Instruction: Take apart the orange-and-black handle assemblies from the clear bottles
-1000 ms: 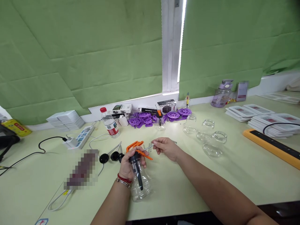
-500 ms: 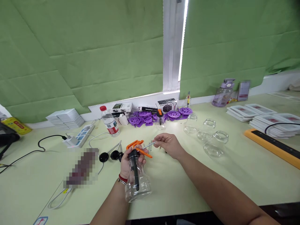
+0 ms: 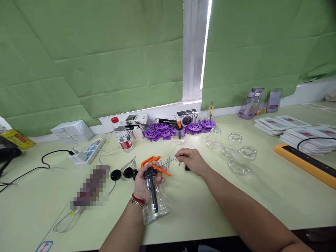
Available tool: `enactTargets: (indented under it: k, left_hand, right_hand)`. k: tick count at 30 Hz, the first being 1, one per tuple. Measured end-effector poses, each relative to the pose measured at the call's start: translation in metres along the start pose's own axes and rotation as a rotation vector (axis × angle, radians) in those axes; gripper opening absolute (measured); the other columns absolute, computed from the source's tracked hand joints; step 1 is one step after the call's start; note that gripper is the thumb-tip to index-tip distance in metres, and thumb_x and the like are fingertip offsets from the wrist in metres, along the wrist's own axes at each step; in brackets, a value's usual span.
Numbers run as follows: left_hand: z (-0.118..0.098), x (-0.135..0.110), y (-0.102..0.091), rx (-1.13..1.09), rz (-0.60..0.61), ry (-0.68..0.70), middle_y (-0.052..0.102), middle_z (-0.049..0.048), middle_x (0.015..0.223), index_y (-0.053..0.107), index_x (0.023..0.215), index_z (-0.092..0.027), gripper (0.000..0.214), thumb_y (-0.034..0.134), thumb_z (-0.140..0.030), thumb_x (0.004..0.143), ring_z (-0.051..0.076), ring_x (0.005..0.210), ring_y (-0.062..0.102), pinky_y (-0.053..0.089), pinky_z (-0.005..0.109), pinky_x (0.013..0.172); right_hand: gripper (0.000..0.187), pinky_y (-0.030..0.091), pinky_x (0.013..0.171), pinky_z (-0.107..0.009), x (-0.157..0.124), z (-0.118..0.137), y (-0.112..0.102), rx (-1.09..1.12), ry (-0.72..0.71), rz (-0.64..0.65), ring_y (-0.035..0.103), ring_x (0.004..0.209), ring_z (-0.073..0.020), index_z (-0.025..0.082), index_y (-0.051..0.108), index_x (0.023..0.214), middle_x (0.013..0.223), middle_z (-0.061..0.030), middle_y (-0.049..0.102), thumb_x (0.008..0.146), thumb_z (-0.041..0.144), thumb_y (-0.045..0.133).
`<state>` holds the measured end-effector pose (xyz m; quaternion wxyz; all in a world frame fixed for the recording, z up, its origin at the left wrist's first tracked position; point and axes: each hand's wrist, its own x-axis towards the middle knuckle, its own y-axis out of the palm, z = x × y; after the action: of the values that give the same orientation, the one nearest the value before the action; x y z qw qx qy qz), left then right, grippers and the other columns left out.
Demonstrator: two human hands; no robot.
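Note:
My left hand [image 3: 143,183] is closed around the neck of a clear plastic bottle [image 3: 156,206] with a black cap and a black tube running down inside it. My right hand [image 3: 191,160] pinches the end of a thin metal rod [image 3: 168,162] that points left toward the bottle's cap. Orange plastic levers [image 3: 154,165] lie on the table right behind the cap. Black round caps on metal rods [image 3: 123,171] lie just left of my left hand. A small black part [image 3: 187,168] sits on the table under my right hand.
Several empty clear bottles [image 3: 237,154] lie to the right. Purple discs [image 3: 181,128], small boxes and a water bottle [image 3: 121,135] line the wall. A power strip [image 3: 88,154] with cables is at left, stacked cards [image 3: 296,128] and an orange-edged tool [image 3: 304,163] at right.
The bottle in my left hand has tilted and shifted slightly. My right hand has moved a little up and right with the rod, uncovering the small black part.

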<state>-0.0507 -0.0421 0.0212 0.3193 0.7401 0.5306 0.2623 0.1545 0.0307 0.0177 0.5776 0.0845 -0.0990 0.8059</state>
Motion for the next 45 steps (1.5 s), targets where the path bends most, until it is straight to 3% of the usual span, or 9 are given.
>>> enactTargets:
  k: [5, 11, 17, 25, 28, 31, 37, 40, 45]
  left_hand:
    - [-0.004, -0.001, 0.001, 0.008, -0.059, 0.052, 0.068, 0.0136, 0.086, 0.064, 0.087, -0.011, 0.029, 0.048, -0.033, 0.080, 0.012, 0.053, 0.054, 0.049, 0.028, 0.057]
    - [-0.006, -0.002, 0.002, 0.004, -0.088, 0.056, 0.068, 0.0137, 0.086, 0.064, 0.086, -0.010, 0.028, 0.050, -0.033, 0.079, 0.012, 0.053, 0.056, 0.049, 0.029, 0.059]
    - [-0.005, -0.003, 0.003, 0.015, -0.103, 0.067, 0.069, 0.0144, 0.086, 0.065, 0.087, -0.010, 0.028, 0.050, -0.032, 0.079, 0.013, 0.053, 0.057, 0.049, 0.030, 0.058]
    - [-0.005, -0.004, 0.002, 0.008, -0.121, 0.066, 0.069, 0.0135, 0.086, 0.065, 0.086, -0.011, 0.026, 0.053, -0.032, 0.078, 0.013, 0.054, 0.058, 0.049, 0.029, 0.058]
    - [-0.004, -0.003, 0.000, 0.013, -0.123, 0.077, 0.069, 0.0138, 0.090, 0.064, 0.087, -0.011, 0.025, 0.053, -0.032, 0.078, 0.015, 0.057, 0.059, 0.050, 0.031, 0.061]
    - [-0.002, -0.002, 0.001, 0.021, -0.109, 0.113, 0.068, 0.0146, 0.097, 0.063, 0.091, -0.012, 0.023, 0.054, -0.030, 0.079, 0.017, 0.066, 0.062, 0.050, 0.033, 0.067]
    - [0.002, 0.001, 0.013, -0.051, -0.152, 0.226, 0.063, 0.0110, 0.113, 0.059, 0.107, -0.020, 0.032, 0.058, -0.024, 0.076, 0.017, 0.080, 0.061, 0.047, 0.036, 0.080]
    - [0.001, 0.000, 0.018, -0.053, -0.174, 0.253, 0.058, 0.0091, 0.124, 0.055, 0.117, -0.024, 0.041, 0.059, -0.025, 0.076, 0.016, 0.084, 0.061, 0.046, 0.035, 0.083]
    - [0.000, -0.001, 0.019, 0.227, -0.151, 0.250, 0.057, 0.0087, 0.121, 0.057, 0.114, -0.021, 0.038, 0.059, -0.023, 0.076, 0.021, 0.095, 0.059, 0.044, 0.033, 0.083]
  right_hand:
    - [0.026, 0.041, 0.068, -0.027, 0.001, -0.002, -0.006, -0.649, -0.065, 0.116, 0.058, 0.076, -0.0151, 0.017, 0.071, 0.078, 0.088, -0.0058, 0.064, 0.080, 0.010, 0.046]
    - [0.025, 0.028, 0.062, -0.027, -0.002, 0.000, 0.010, -1.319, -0.122, 0.346, 0.057, 0.071, -0.0174, 0.016, 0.066, 0.070, 0.075, -0.0061, 0.064, 0.066, -0.003, 0.049]
    - [0.024, 0.027, 0.064, -0.028, -0.002, -0.001, 0.015, -1.406, -0.132, 0.381, 0.057, 0.071, -0.0175, 0.015, 0.063, 0.066, 0.074, -0.0068, 0.064, 0.063, -0.005, 0.049]
    - [0.022, 0.033, 0.070, -0.028, 0.003, -0.005, 0.007, -1.343, -0.105, 0.291, 0.058, 0.078, -0.0177, 0.016, 0.065, 0.072, 0.080, -0.0063, 0.065, 0.075, 0.002, 0.049]
    - [0.021, 0.038, 0.072, -0.027, 0.001, -0.003, -0.001, -1.110, -0.076, 0.142, 0.058, 0.081, -0.0165, 0.018, 0.066, 0.077, 0.086, -0.0047, 0.066, 0.080, 0.008, 0.048]
    - [0.017, 0.042, 0.066, -0.027, -0.007, 0.004, -0.003, -0.610, 0.070, -0.002, 0.058, 0.073, -0.0156, 0.017, 0.065, 0.084, 0.084, -0.0048, 0.066, 0.085, 0.025, 0.049]
    - [0.052, 0.049, 0.062, -0.031, -0.037, 0.023, 0.016, 0.272, 0.503, 0.350, 0.063, 0.070, -0.0173, 0.015, 0.062, 0.094, 0.084, -0.0078, 0.066, 0.078, 0.063, 0.052]
    - [0.050, 0.052, 0.064, -0.036, -0.049, 0.029, 0.022, 0.556, 0.603, 0.353, 0.064, 0.070, -0.0183, 0.020, 0.055, 0.105, 0.084, -0.0042, 0.064, 0.073, 0.058, 0.063]
    - [0.038, 0.051, 0.067, -0.033, -0.055, 0.032, 0.018, 0.694, 0.580, 0.142, 0.060, 0.074, -0.0157, 0.020, 0.056, 0.096, 0.082, -0.0007, 0.060, 0.070, 0.041, 0.073]
